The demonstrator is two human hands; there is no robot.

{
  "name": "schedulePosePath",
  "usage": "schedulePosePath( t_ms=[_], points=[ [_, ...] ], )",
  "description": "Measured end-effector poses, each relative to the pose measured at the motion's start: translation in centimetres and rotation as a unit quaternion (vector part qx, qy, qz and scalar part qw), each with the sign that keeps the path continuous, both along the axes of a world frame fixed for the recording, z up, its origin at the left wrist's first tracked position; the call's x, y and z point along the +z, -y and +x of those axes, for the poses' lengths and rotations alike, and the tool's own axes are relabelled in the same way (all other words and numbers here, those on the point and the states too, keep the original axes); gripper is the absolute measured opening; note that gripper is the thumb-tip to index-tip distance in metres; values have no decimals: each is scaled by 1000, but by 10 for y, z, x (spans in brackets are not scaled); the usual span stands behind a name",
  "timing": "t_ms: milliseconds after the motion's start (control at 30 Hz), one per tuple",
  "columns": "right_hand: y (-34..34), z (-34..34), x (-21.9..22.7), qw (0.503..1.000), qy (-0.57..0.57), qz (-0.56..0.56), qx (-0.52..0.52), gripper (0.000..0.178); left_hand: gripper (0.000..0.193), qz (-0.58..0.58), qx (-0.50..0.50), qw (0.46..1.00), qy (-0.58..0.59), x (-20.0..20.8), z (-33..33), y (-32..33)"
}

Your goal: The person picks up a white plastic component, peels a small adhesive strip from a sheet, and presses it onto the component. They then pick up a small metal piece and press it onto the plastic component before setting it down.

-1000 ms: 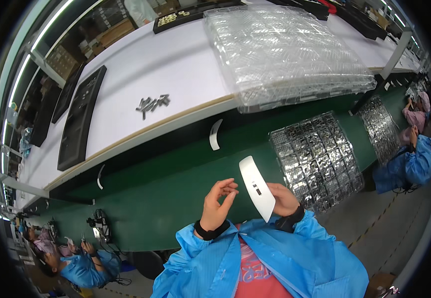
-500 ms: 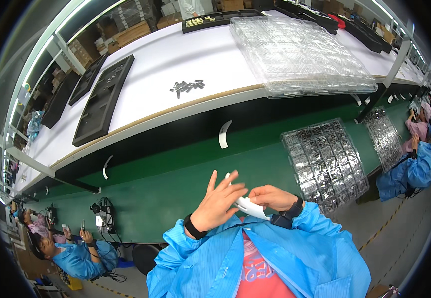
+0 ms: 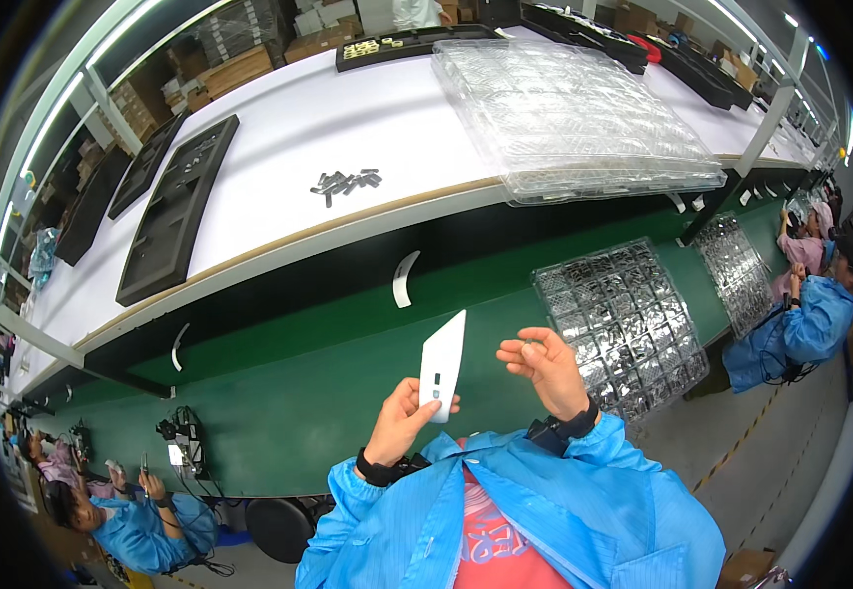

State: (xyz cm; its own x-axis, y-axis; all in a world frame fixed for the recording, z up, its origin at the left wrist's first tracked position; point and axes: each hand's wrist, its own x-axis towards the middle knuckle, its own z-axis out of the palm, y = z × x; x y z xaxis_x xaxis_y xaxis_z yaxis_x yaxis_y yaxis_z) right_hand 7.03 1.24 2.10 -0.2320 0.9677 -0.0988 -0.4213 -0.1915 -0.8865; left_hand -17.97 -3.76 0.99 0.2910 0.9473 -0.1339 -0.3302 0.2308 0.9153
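In my left hand (image 3: 402,422) is a white flat panel (image 3: 444,353) with a slanted, pointed top. Two small openings show in its lower part, and my thumb presses its face near the bottom end. My right hand (image 3: 549,373) is raised to the right of the panel, apart from it. Its thumb and fingers are drawn together, and whatever may be between the tips is too small to make out. Both hands are over the near edge of the green bench (image 3: 318,393).
A clear tray (image 3: 541,285) of dark parts lies right of my hands, another (image 3: 709,257) beyond it. The white shelf (image 3: 279,187) holds stacked clear trays (image 3: 583,108), black trays (image 3: 179,211) and small dark pieces (image 3: 345,184). A device (image 3: 186,447) stands left; co-workers sit both sides.
The white panel has turned upright, its face now showing, held in my left hand alone. My right hand has come off it and moved up, a little apart.
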Motion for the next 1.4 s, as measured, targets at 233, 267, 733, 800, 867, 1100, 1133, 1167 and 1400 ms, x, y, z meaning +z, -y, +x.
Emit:
schedulePosePath(
  t_ms=[233,267,733,800,867,1100,1133,1167,1400],
  points=[
    [10,-13,6,998,-49,-33,28,25,22,-44,2,999,30,-2,22,-5],
    [11,-16,3,998,-51,-38,14,23,23,-44,2,999,29,-3,24,-5],
    [21,-33,4,995,83,46,43,17,72,1,-14,1000,14,6,32,0],
    [21,-38,-2,979,143,145,7,12,72,0,-3,1000,7,8,33,1],
    [23,-40,2,979,164,117,21,9,74,7,-17,1000,-2,8,32,1],
    [24,-42,17,904,354,240,1,10,73,16,-4,1000,-5,5,34,2],
    [24,-44,16,904,354,240,1,10,72,21,-2,1000,-8,3,34,2],
    [23,-47,15,916,320,241,-20,10,71,25,-1,1000,-12,2,34,3],
    [22,-49,12,920,303,247,-44,12,70,45,-12,998,-33,-3,34,2]
  ],
)
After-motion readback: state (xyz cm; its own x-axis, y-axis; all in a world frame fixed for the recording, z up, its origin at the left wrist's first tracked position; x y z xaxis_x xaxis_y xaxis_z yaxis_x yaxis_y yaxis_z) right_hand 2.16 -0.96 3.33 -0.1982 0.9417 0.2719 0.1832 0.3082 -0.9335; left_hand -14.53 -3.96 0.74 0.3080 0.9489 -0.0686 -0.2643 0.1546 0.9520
